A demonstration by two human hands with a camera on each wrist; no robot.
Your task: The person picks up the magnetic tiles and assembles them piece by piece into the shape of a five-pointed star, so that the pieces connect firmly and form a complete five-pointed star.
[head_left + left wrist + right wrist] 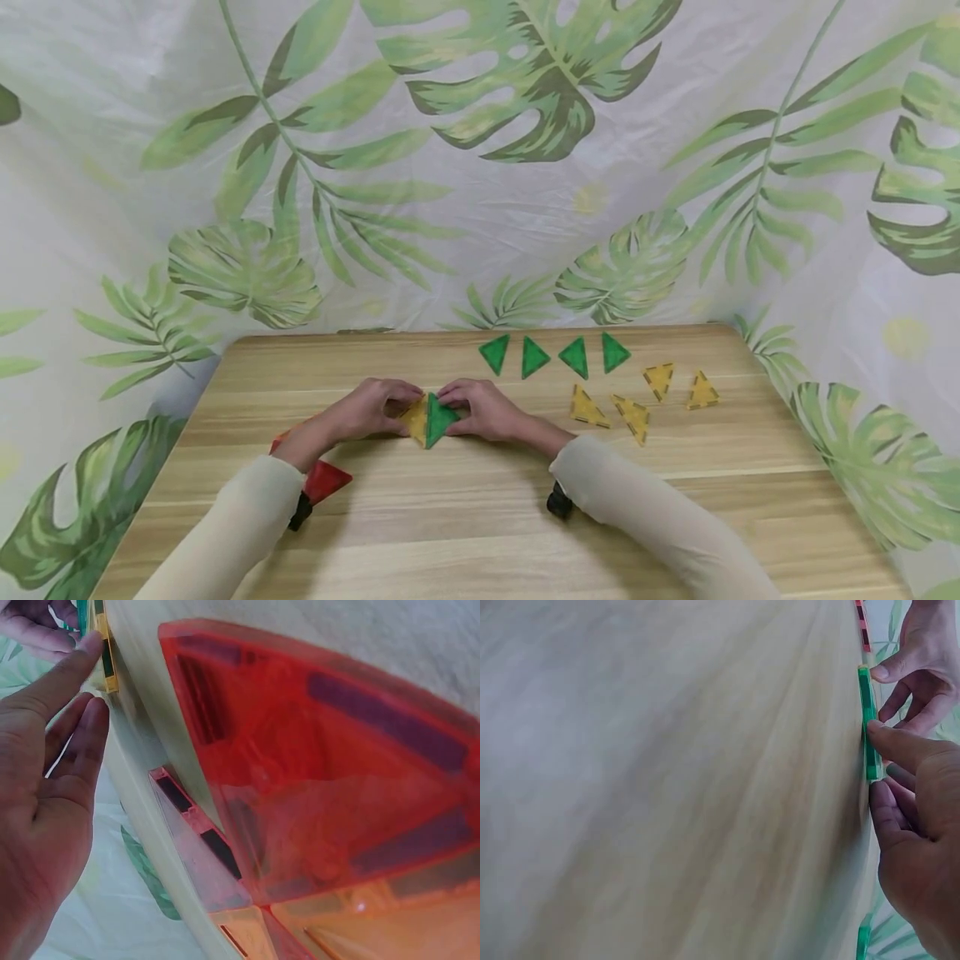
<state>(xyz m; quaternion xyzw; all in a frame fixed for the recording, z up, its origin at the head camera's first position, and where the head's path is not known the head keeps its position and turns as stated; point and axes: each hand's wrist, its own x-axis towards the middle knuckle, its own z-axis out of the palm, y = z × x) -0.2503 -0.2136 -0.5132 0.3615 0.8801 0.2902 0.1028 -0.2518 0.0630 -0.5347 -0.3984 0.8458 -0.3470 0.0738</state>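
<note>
Near the middle of the table, my left hand (369,408) pinches a yellow triangular magnetic tile (417,421) between thumb and fingers. My right hand (486,410) holds a green triangular magnetic tile (438,422) the same way. The two tiles lie flat, their straight edges touching along one upright line in the head view. From the right wrist, the green tile (870,727) shows edge-on, with the right thumb on its near side. Below the left forearm, red and orange tiles stand joined together; a red tile (322,765) fills much of the left wrist view.
Several green triangles (535,357) stand in a row along the table's back edge. Several yellow triangles (587,407) lie scattered at the right. The wooden table (450,533) meets a leaf-patterned cloth (495,233) behind. A small black wrist camera (558,502) hangs below the right sleeve.
</note>
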